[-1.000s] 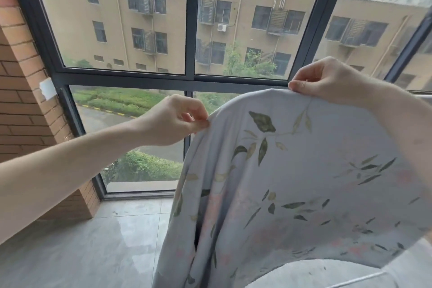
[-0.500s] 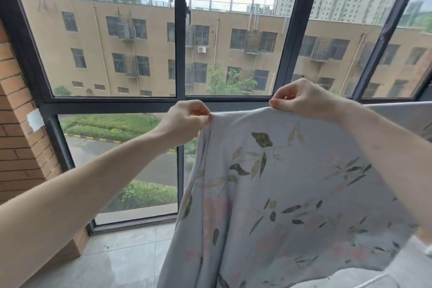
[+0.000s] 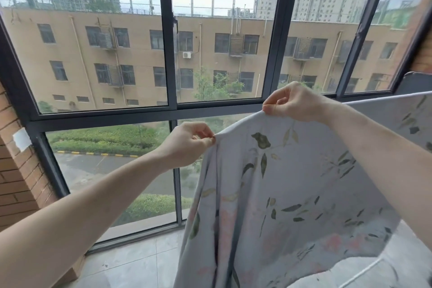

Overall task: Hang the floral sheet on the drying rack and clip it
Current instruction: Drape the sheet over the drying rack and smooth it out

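The floral sheet (image 3: 292,189) is pale grey-lilac with green leaves and faint pink flowers, and it hangs down in front of me at the centre and right. My left hand (image 3: 187,145) pinches its upper edge at the left corner. A little higher and to the right, my right hand (image 3: 292,100) pinches the same top edge. More of the sheet stretches level toward the far right (image 3: 397,110), as if draped over a rail that stays hidden. No clip is in view.
A dark-framed window (image 3: 167,110) fills the wall ahead, close behind the sheet. A brick wall (image 3: 16,182) stands at the left. Grey floor tiles (image 3: 131,264) lie below. A thin white line (image 3: 357,273) crosses the lower right corner.
Both hands have lifted the sheet's top edge and carried it forward toward the window. My view has tilted upward, so more sky and less floor show.
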Demonstrator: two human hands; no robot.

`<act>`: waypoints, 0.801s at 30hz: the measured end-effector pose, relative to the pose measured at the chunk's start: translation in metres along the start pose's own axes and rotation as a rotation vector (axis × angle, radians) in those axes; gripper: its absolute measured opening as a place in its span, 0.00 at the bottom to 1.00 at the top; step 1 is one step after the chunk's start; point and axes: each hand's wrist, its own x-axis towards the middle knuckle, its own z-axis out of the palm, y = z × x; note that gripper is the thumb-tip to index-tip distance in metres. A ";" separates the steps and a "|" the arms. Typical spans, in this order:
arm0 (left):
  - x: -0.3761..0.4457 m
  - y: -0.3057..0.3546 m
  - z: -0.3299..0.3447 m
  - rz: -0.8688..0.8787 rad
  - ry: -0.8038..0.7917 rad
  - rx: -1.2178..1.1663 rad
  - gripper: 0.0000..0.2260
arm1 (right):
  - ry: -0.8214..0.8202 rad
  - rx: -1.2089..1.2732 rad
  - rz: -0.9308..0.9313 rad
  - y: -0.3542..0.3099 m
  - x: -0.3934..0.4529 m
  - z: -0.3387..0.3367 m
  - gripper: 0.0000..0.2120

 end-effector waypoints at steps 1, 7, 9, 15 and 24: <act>0.002 0.000 -0.002 0.013 -0.010 0.005 0.06 | 0.019 -0.026 0.002 -0.002 0.001 0.000 0.03; 0.039 0.009 -0.026 0.131 0.065 -0.280 0.05 | 0.429 0.018 0.055 -0.033 0.030 -0.009 0.05; 0.057 0.015 -0.032 0.138 0.104 -0.316 0.05 | 0.500 -0.002 0.078 -0.048 0.043 -0.015 0.07; 0.085 -0.021 -0.017 0.092 -0.187 -0.093 0.06 | 0.173 -0.352 0.469 -0.052 0.074 0.019 0.05; 0.087 -0.078 0.004 0.128 -0.689 -0.251 0.04 | 0.223 -0.138 0.697 -0.056 0.034 0.051 0.07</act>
